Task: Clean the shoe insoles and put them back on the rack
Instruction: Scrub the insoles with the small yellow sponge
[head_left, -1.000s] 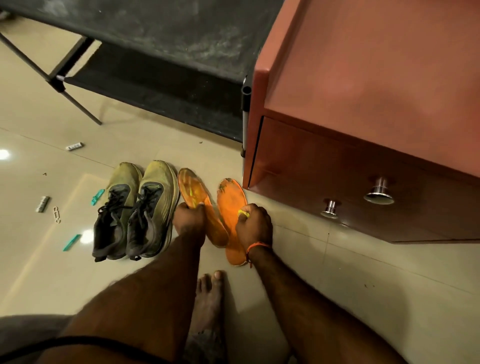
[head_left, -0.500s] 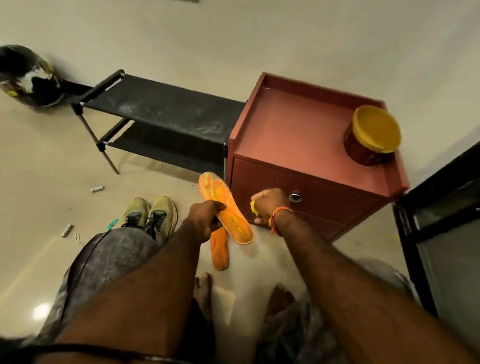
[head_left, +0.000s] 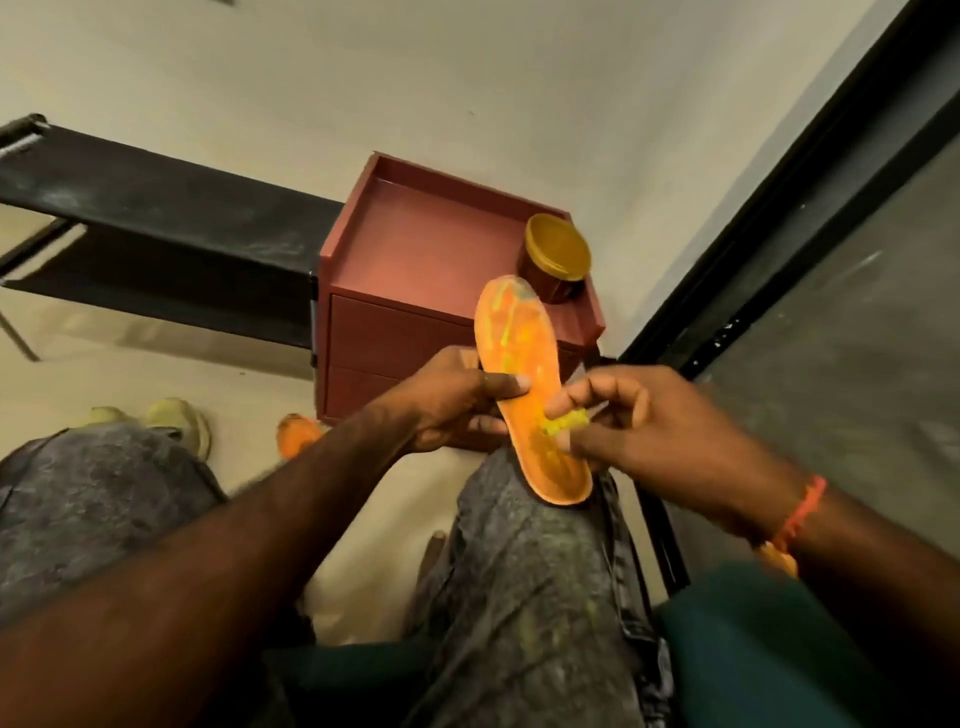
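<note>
Head view: the left hand (head_left: 457, 400) grips one orange insole (head_left: 524, 384) above the knee, while the right hand (head_left: 639, 421) pinches a small yellow scrubber (head_left: 563, 420) against it. Cleaning looks barely begun; the other insole (head_left: 296, 434) lies on the floor, the rack (head_left: 156, 218) bare where visible.

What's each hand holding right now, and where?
Left hand grips the orange insole at its middle edge; right hand pinches a small yellow cleaning piece against it.

A home's entry corner: a black shoe rack (head_left: 156, 218), a red bedside cabinet (head_left: 415, 291), sneakers (head_left: 176, 421) on tiled floor (head_left: 130, 364).
</note>
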